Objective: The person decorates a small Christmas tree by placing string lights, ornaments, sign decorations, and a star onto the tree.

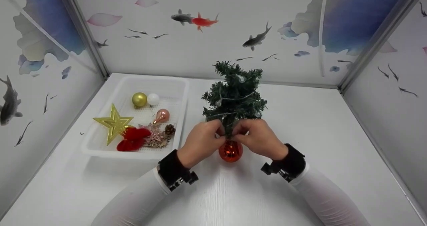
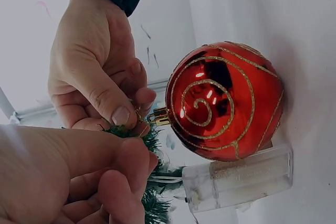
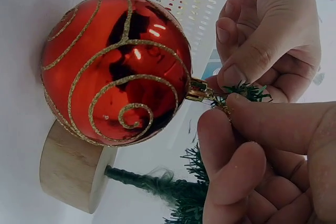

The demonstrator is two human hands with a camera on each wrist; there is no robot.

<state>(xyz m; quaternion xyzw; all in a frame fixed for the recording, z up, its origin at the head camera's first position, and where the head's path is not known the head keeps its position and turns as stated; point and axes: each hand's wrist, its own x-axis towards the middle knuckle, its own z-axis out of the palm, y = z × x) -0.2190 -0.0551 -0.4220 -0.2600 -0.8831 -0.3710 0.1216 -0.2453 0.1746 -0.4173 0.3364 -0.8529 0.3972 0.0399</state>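
Red bauble [image 1: 231, 152] is just below left grip [image 1: 202, 141] and right grip [image 1: 261, 138].

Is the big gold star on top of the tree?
No, the gold star is in the white tray, beside the green tree.

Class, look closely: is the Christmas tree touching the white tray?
Apart. The head view shows a strip of tabletop between the Christmas tree and the white tray.
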